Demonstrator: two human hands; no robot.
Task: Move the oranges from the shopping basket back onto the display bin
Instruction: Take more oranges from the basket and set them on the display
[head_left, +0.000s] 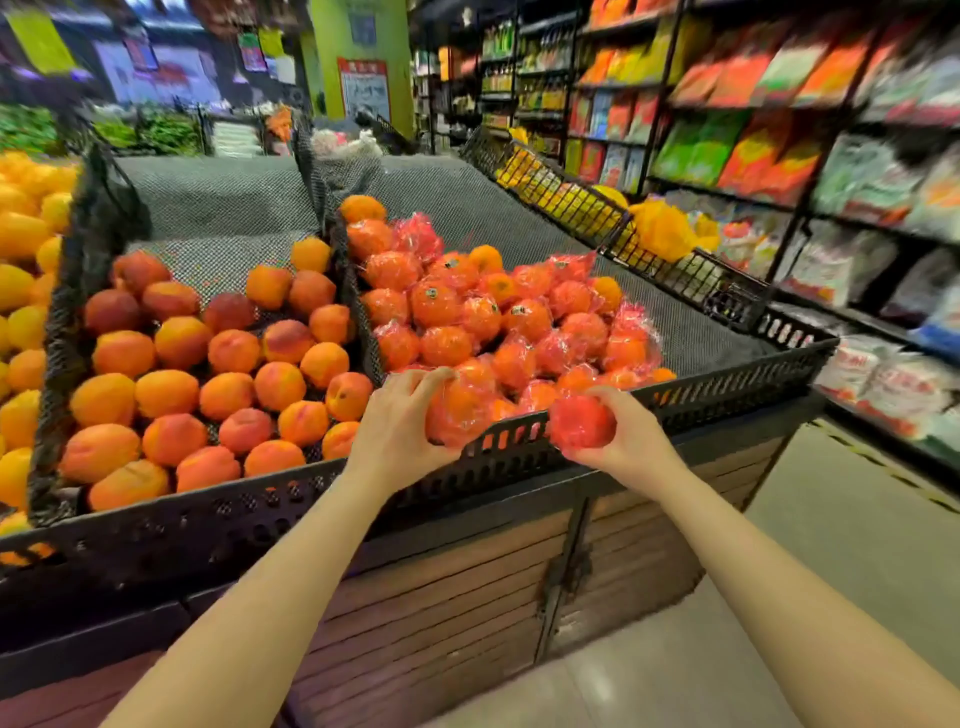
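Orange fruit in red plastic wrap fills the black perforated display bin (727, 387). At about seven o'clock of that heap, the left hand (395, 426) has fingers clenched round a wrapped orange (460, 410) above the rim; at five o'clock, the right hand (631, 434) grasps another red-wrapped orange (582, 421). Both look nearly delivered; the shopping basket is out of view, so what remains cannot be judged.

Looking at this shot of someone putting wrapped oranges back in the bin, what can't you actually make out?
Head view only:
- The shopping basket: nowhere in frame.
- Labels on the wrapped oranges: too small to read.
- Underside of the orange in the left hand: hidden by the bin rim.
- Packets on the shelves: blurred.
- Far side of the orange in the right hand: hidden by the fingers.
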